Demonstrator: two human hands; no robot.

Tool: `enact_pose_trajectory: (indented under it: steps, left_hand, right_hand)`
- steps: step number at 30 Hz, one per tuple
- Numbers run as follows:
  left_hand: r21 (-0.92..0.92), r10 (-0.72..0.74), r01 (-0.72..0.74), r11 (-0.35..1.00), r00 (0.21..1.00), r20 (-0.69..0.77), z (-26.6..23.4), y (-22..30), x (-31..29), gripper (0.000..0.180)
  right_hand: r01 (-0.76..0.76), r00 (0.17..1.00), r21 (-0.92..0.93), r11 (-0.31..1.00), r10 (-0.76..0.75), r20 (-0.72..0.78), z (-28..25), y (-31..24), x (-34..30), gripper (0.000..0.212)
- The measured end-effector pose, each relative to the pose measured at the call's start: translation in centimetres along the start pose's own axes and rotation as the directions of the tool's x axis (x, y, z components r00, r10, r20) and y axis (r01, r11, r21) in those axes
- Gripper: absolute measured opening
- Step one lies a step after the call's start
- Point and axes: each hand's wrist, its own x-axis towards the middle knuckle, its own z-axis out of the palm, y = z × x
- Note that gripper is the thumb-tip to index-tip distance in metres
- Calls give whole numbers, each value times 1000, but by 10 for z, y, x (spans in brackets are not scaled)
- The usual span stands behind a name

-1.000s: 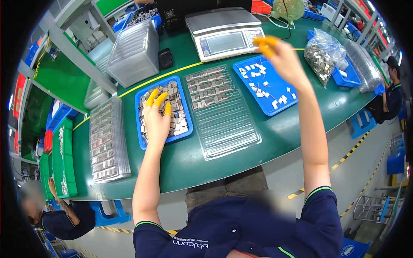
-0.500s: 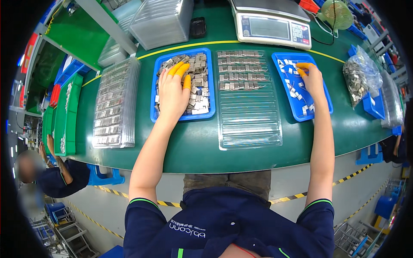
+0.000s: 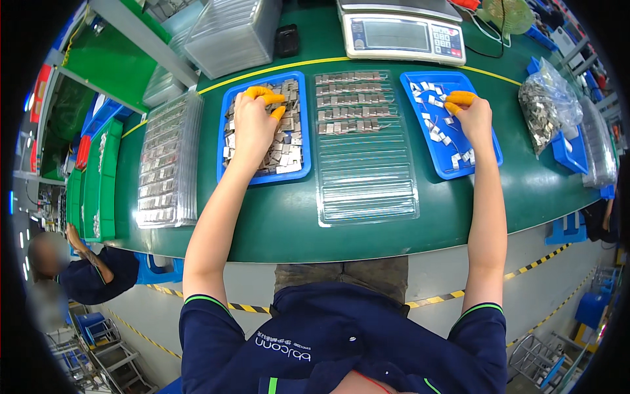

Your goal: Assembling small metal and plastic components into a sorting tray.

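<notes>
Blue left tray point(image 3: 289, 176): we have our left hand point(image 3: 254, 128) over its grey metal pieces point(image 3: 289, 155), thumb and forefinger curled with a small gap showing at the tips; we cannot tell whether they hold a piece.
Blue right tray point(image 3: 467, 173): our right hand point(image 3: 475, 119) reaches in among loose white pieces point(image 3: 434, 136), thumb and forefinger nearly together; whether they grip one, we cannot tell.
Clear plastic tray point(image 3: 367, 178): lies between the blue trays, pieces in rows at its far end, bare grooves nearer us.
Thin wires: we would do well to pinch each white piece by its body, one at a time, and ease tangles apart gently.
Fingertips: yellow covers point(image 3: 460, 98) and our own hands hide what lies beneath; the wires are too fine to trace.
Scale point(image 3: 403, 39): cut off by the upper edge.
</notes>
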Motion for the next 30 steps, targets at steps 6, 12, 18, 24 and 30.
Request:
enact_pose_trajectory:
  steps: [6, 12, 18, 24, 30]
  left_hand:
    - [-16, -16, 17, 1000, 998, 61, 7, -5, -1, 19]
    - [24, 7, -9, 1000, 998, 68, 6, 2, -3, 16]
    - [-25, -44, 42, 999, 997, -70, -1, 3, -1, 18]
    - [-720, -349, 395, 570, 910, 223, -12, 17, -9, 18]
    - [-796, -308, 525, 302, 844, 440, -17, 41, -27, 27]
  right_hand:
    - [-13, 983, -86, 996, -4, -186, -7, -36, -10, 15]
    - [-65, 992, 160, 985, 82, -99, -1, -27, -10, 19]
    - [-148, 970, 589, 794, 234, -72, 7, -22, -6, 21]
    - [-77, 969, 649, 757, 209, -129, 0, -40, -10, 20]
    - [-31, 983, 493, 870, -64, 173, 17, -114, -47, 22]
